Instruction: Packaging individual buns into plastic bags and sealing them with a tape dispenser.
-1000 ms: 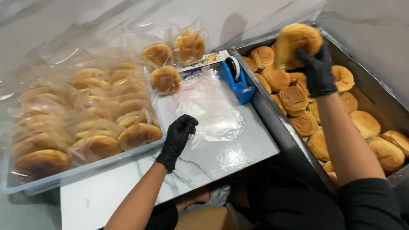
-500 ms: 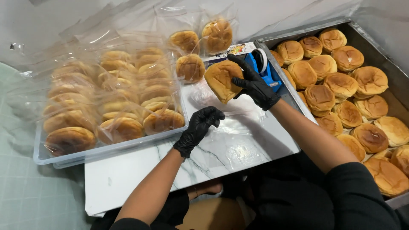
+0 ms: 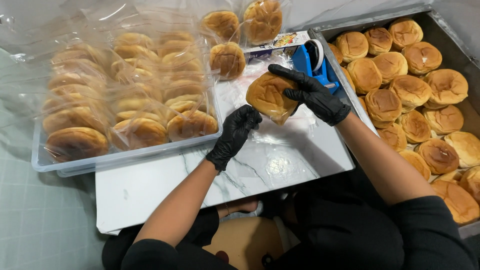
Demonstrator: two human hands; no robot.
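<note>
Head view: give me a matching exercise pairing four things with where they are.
Things:
1. bun in the right hand
2. tape dispenser
3. bagged buns
4. loose buns

Places:
A. in the clear plastic tub on the left
B. in the metal tray on the right
C. above the marble board, between both hands
D. at the board's far right edge, beside the tray

Pairs: 1-C, 2-D, 3-A, 4-B
</note>
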